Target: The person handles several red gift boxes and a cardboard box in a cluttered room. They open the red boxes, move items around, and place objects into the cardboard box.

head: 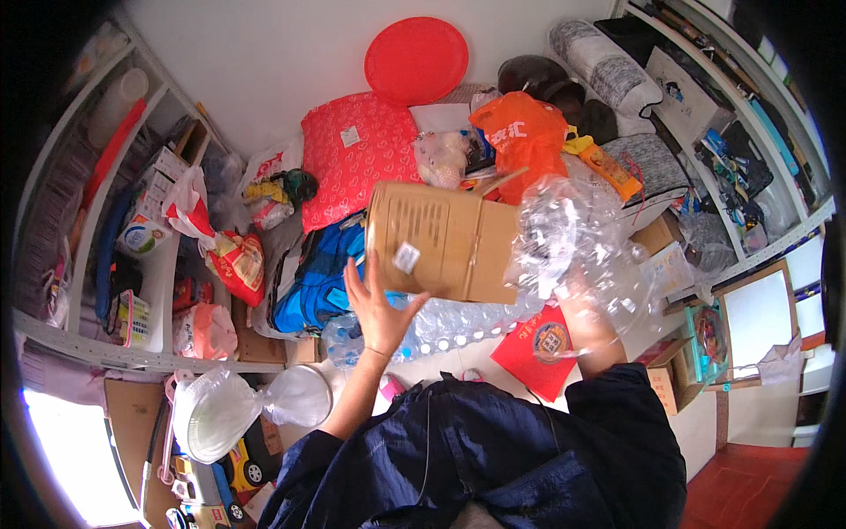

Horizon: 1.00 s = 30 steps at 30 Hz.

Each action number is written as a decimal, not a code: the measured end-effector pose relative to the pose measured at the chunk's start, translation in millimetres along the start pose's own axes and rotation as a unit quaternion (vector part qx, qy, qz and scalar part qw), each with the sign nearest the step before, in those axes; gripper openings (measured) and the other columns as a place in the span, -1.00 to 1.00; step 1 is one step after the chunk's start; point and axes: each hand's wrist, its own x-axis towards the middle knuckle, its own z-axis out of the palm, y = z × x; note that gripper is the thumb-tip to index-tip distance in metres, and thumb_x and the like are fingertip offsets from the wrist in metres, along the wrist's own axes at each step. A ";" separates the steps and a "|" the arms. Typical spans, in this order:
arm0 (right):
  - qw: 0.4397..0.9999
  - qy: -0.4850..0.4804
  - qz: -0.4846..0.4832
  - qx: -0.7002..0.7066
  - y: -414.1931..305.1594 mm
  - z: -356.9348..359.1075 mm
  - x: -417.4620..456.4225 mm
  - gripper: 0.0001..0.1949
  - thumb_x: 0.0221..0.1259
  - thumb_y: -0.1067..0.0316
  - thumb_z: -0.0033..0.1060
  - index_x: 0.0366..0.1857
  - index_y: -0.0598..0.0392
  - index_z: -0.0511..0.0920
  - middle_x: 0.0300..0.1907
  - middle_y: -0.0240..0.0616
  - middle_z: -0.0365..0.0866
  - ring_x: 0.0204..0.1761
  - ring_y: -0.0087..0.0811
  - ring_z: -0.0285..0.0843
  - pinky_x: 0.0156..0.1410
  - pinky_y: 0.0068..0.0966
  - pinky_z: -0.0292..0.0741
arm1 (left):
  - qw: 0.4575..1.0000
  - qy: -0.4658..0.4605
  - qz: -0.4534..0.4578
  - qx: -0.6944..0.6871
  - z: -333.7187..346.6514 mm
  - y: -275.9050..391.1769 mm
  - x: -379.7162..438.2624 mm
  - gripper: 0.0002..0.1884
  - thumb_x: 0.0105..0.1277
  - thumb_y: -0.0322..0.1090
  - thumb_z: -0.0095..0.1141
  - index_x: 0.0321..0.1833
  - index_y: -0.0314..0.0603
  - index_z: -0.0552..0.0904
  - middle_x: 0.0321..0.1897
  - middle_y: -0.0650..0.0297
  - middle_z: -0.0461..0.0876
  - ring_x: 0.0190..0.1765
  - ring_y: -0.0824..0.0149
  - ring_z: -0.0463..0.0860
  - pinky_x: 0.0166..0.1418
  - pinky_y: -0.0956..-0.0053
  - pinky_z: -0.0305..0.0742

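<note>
A brown cardboard box (433, 231) bearing a small white label lies before me, its long side across the view. My left hand (383, 307) is at the box's lower left edge, fingers and thumb spread. The fingertips overlap the cardboard; whether they press on it is unclear. To the right of the box, my right hand (574, 284) is among crumpled clear plastic wrapping (562, 231) and seems to grip it. The shiny film hides most of those fingers. The plastic overlaps the box's right end.
Behind the box are a red heart-patterned package (357, 152), an orange bag (519, 139) and a red round lid (416, 59). Packed plastic bottles (449, 324) and a red printed sheet (538, 347) lie below. Loaded shelves flank both sides, with a bagged white item (215, 413) lower left.
</note>
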 end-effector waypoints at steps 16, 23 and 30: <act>0.993 0.030 -0.076 0.088 20.9 -55.6 -2.2 -0.77 0.13 0.07 -0.05 -0.44 -0.02 0.48 -0.55 -0.42 0.45 -0.55 -0.53 0.39 -0.44 -0.57 0.40 | 0.977 -0.207 -0.030 -0.038 100.2 -35.3 19.2 -0.40 -0.05 -0.03 0.22 0.10 0.00 0.42 0.16 -0.13 0.20 0.17 -0.09 0.25 0.13 0.26 0.31; 0.995 0.028 -0.039 0.091 33.2 -109.6 -35.9 -0.75 0.15 0.03 -0.10 -0.43 -0.04 0.46 -0.55 -0.42 0.43 -0.53 -0.52 0.38 -0.44 -0.57 0.40 | 0.936 -0.221 -0.197 -0.188 123.8 -22.4 -2.6 -0.43 0.13 -0.08 0.09 0.13 -0.29 0.34 -0.01 -0.10 0.40 0.06 0.08 0.41 0.14 0.36 0.29; 0.997 0.027 0.045 0.058 48.8 -189.7 -90.6 -0.72 0.17 -0.01 -0.16 -0.43 -0.05 0.45 -0.54 -0.42 0.41 -0.52 -0.52 0.37 -0.43 -0.57 0.40 | 0.949 0.048 -0.168 -0.262 99.1 -9.9 18.7 -0.22 0.09 0.02 0.13 0.23 -0.37 0.13 0.15 -0.10 0.23 0.22 0.03 0.18 0.26 0.29 0.10</act>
